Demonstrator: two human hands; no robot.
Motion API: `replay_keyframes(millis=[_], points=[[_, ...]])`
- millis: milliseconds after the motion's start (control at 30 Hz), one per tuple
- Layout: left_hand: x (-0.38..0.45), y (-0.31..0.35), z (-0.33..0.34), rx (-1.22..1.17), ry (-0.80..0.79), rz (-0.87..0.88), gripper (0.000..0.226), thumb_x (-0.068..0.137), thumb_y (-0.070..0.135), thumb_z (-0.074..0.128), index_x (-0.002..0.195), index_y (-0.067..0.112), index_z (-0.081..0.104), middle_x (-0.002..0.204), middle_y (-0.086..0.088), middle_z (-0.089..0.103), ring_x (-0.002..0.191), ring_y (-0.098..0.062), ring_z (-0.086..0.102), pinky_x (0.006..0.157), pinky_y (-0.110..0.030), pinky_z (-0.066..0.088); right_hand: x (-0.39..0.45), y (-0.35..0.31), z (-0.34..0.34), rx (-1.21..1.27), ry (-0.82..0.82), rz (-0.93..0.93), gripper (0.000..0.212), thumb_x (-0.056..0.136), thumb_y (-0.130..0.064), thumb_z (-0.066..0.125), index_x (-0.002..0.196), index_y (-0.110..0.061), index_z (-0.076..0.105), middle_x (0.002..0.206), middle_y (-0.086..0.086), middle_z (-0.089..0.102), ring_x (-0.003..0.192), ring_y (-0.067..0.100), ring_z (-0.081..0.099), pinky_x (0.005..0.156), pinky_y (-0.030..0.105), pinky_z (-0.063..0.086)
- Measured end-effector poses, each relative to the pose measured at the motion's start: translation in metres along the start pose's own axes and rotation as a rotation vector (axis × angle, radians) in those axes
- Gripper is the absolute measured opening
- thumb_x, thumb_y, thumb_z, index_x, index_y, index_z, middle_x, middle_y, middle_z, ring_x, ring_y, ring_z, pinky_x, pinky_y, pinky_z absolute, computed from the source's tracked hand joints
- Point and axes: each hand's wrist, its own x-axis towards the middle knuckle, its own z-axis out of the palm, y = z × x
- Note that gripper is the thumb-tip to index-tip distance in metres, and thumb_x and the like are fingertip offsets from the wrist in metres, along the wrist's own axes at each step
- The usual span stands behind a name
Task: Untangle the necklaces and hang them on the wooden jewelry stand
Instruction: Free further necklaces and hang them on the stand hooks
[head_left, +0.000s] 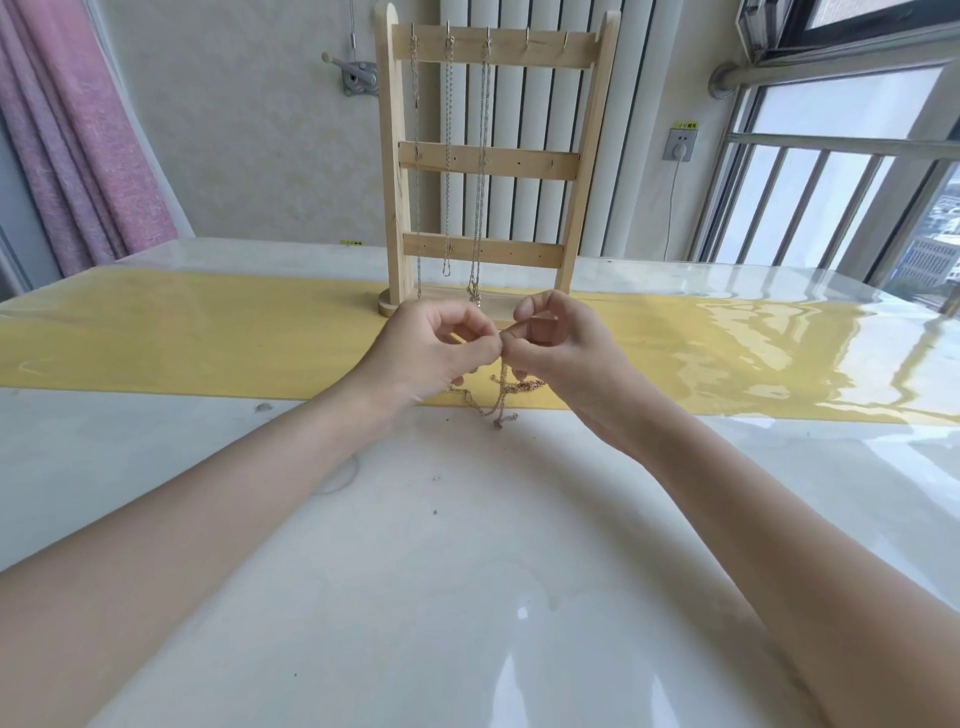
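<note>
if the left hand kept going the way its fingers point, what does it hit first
The right hand: the left hand points rightward at it, both pinching the tangled chain, fingertips almost touching.

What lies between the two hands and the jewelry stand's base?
Head view: only bare yellow runner; the hands, pinching the tangled chain, nearly overlap the stand's base.

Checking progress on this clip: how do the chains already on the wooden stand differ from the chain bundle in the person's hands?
The hung chains dangle straight from the top-rail hooks of the wooden stand, each separate; the chain bundle is knotted, looping onto the table. The hung chains are untouched; the bundle is pinched by the left hand and right hand. Both are thin metal chains.
</note>
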Motion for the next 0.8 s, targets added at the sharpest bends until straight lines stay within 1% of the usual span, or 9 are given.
replay_keyframes(millis=[100, 267, 367, 500, 633, 667, 733, 767, 800], points=[[-0.0003, 0.0, -0.0023, -0.033, -0.01, 0.019, 0.019, 0.083, 0.002, 0.066, 0.072, 0.015, 0.059, 0.057, 0.012, 0.06, 0.052, 0.001, 0.051, 0.051, -0.014, 0.043, 0.0013, 0.0009, -0.0012, 0.028, 0.013, 0.006, 0.025, 0.087, 0.007, 0.057, 0.088, -0.014, 0.044, 0.058, -0.011, 0.057, 0.053, 0.007, 0.046, 0.057, 0.019, 0.04], [0.0004, 0.0037, -0.0058, -0.036, -0.09, -0.003, 0.021, 0.083, 0.0, 0.066, 0.083, 0.017, 0.054, 0.072, 0.0, 0.061, 0.055, 0.001, 0.053, 0.051, -0.013, 0.042, 0.0002, 0.0009, -0.0016, 0.022, 0.001, 0.009, 0.025, 0.086, 0.007, 0.057, 0.089, -0.015, 0.043, 0.066, -0.002, 0.057, 0.059, 0.013, 0.046, 0.06, 0.024, 0.04], [0.0003, 0.0018, -0.0065, -0.094, -0.101, -0.091, 0.021, 0.082, 0.004, 0.068, 0.09, 0.019, 0.055, 0.075, -0.001, 0.064, 0.058, -0.003, 0.053, 0.051, -0.015, 0.042, 0.0003, 0.0005, -0.0035, 0.019, -0.007, 0.004, 0.024, 0.087, 0.005, 0.058, 0.091, -0.014, 0.043, 0.068, -0.001, 0.057, 0.059, 0.013, 0.047, 0.062, 0.024, 0.041], [0.0011, -0.0001, -0.0077, -0.269, -0.098, -0.314, 0.027, 0.081, 0.002, 0.066, 0.098, 0.02, 0.055, 0.075, 0.001, 0.061, 0.062, -0.007, 0.051, 0.053, -0.018, 0.044, 0.0008, 0.0004, -0.0035, 0.027, -0.019, -0.013, 0.023, 0.089, 0.003, 0.059, 0.092, -0.014, 0.043, 0.071, 0.0, 0.061, 0.059, 0.013, 0.05, 0.061, 0.023, 0.042], [-0.0003, 0.0007, -0.0041, -0.449, -0.158, -0.462, 0.021, 0.084, -0.002, 0.059, 0.092, 0.017, 0.053, 0.062, 0.005, 0.057, 0.053, -0.007, 0.046, 0.045, -0.016, 0.039, 0.0004, -0.0004, 0.0011, 0.013, -0.05, -0.019, 0.023, 0.089, 0.004, 0.058, 0.09, -0.013, 0.043, 0.072, 0.003, 0.057, 0.065, 0.018, 0.047, 0.052, 0.016, 0.04], [-0.0006, 0.0004, -0.0032, -0.468, -0.172, -0.478, 0.021, 0.082, -0.002, 0.061, 0.088, 0.017, 0.053, 0.059, 0.006, 0.056, 0.051, -0.006, 0.045, 0.044, -0.016, 0.038, 0.0005, -0.0005, 0.0015, 0.011, -0.055, -0.022, 0.023, 0.088, 0.005, 0.057, 0.09, -0.013, 0.043, 0.071, 0.002, 0.057, 0.065, 0.018, 0.047, 0.052, 0.016, 0.04], [-0.0005, 0.0002, -0.0026, -0.498, -0.191, -0.498, 0.022, 0.07, 0.0, 0.064, 0.082, 0.016, 0.054, 0.058, 0.006, 0.055, 0.046, -0.005, 0.044, 0.042, -0.015, 0.037, 0.0004, -0.0007, 0.001, 0.003, -0.064, -0.028, 0.024, 0.088, 0.007, 0.057, 0.09, -0.013, 0.043, 0.07, 0.002, 0.056, 0.065, 0.019, 0.047, 0.054, 0.017, 0.04], [-0.0007, 0.0005, -0.0025, -0.516, -0.197, -0.51, 0.02, 0.068, 0.002, 0.062, 0.08, 0.015, 0.054, 0.058, 0.005, 0.054, 0.044, -0.005, 0.044, 0.041, -0.015, 0.036, 0.0002, -0.0009, 0.0006, -0.002, -0.072, -0.03, 0.025, 0.087, 0.008, 0.057, 0.09, -0.013, 0.043, 0.071, 0.002, 0.056, 0.065, 0.019, 0.047, 0.055, 0.018, 0.04], [-0.0008, 0.0005, -0.0025, -0.528, -0.202, -0.523, 0.018, 0.071, 0.0, 0.061, 0.08, 0.014, 0.054, 0.058, 0.004, 0.053, 0.043, -0.005, 0.043, 0.041, -0.015, 0.036, -0.0002, -0.0014, 0.0001, -0.006, -0.082, -0.034, 0.026, 0.086, 0.009, 0.056, 0.091, -0.013, 0.043, 0.071, 0.002, 0.056, 0.065, 0.018, 0.048, 0.055, 0.018, 0.041]])
